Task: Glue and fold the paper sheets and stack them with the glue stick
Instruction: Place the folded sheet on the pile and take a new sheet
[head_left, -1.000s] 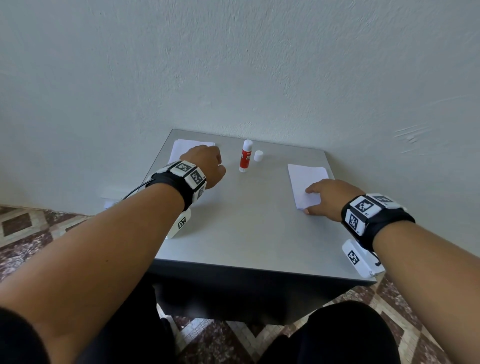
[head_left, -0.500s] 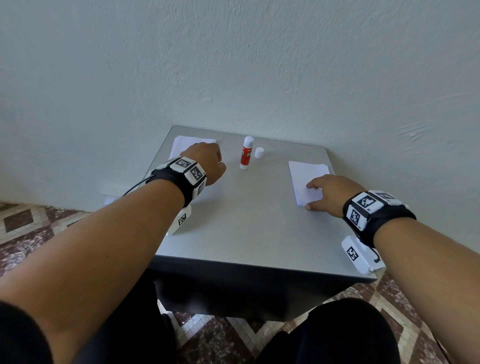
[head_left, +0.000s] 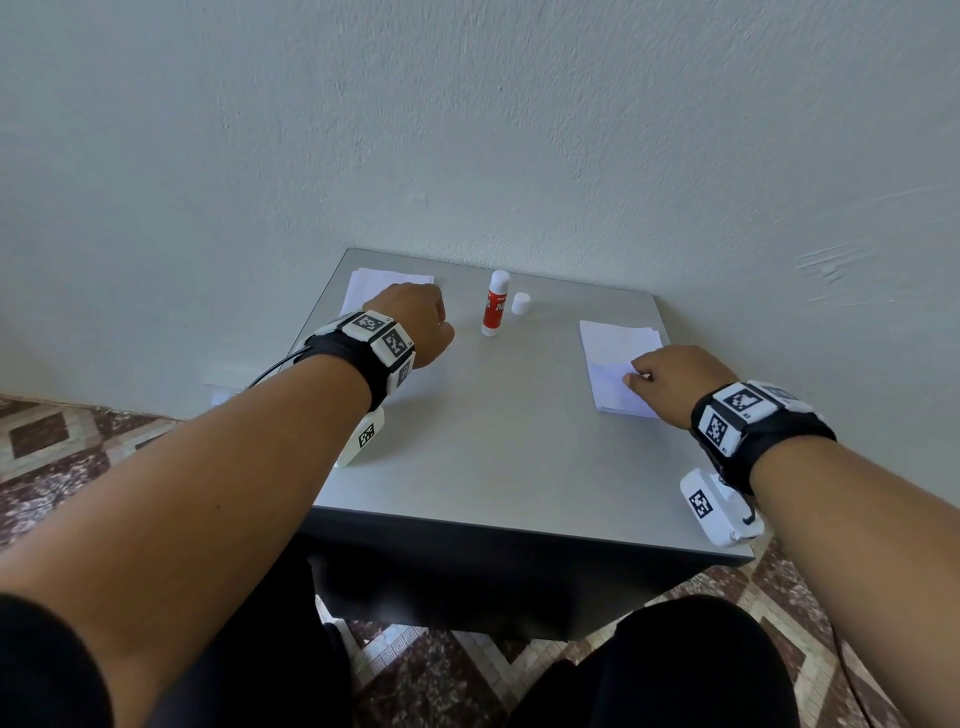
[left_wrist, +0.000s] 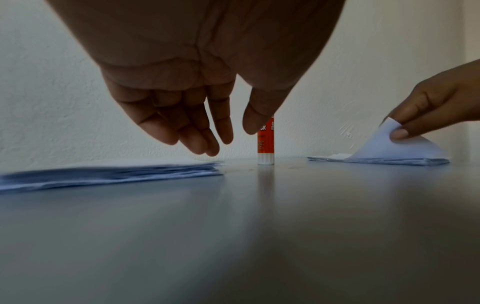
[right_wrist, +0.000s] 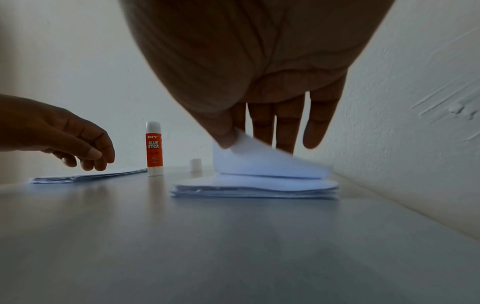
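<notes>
An uncapped red and white glue stick (head_left: 495, 304) stands upright at the back middle of the grey table (head_left: 493, 447), its white cap (head_left: 520, 303) beside it. A stack of white paper sheets (head_left: 618, 348) lies at the right. My right hand (head_left: 639, 376) pinches the near left corner of the top sheet (right_wrist: 259, 162) between thumb and forefinger and holds it lifted off the stack. A second paper stack (head_left: 374, 283) lies at the back left. My left hand (left_wrist: 233, 137) hovers just above its near edge, fingers loosely extended, holding nothing.
The table stands against a white wall (head_left: 519, 156) that runs along its back and right sides. Bare tabletop stretches between the two stacks and toward the front edge. A patterned tile floor (head_left: 62, 441) shows below.
My right hand lay flat on the right stack; now its thumb and forefinger have raised the top sheet's corner. The left hand has stayed over the left stack.
</notes>
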